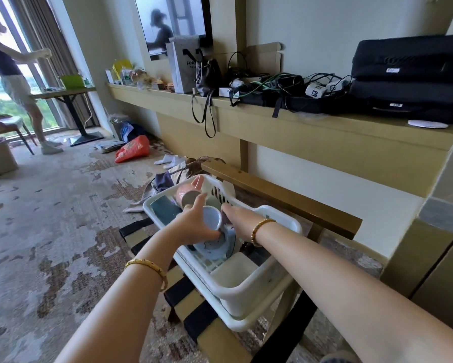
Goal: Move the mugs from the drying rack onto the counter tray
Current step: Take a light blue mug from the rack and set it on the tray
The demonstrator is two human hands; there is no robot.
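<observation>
A white drying rack (246,289) sits on a striped folding stand (191,318). Inside it are two mugs, one pink (184,196), one pale blue (211,218), plus one blue plate (216,246). The left hand (194,225) grips the blue mug. The right hand (237,221) reaches in beside it; its grasp cannot be made out.

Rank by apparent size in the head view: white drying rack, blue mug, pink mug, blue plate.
1. White drying rack, by far the largest.
2. Blue plate, partly hidden.
3. Blue mug and pink mug: alike; hands cover both, so unranked.
</observation>
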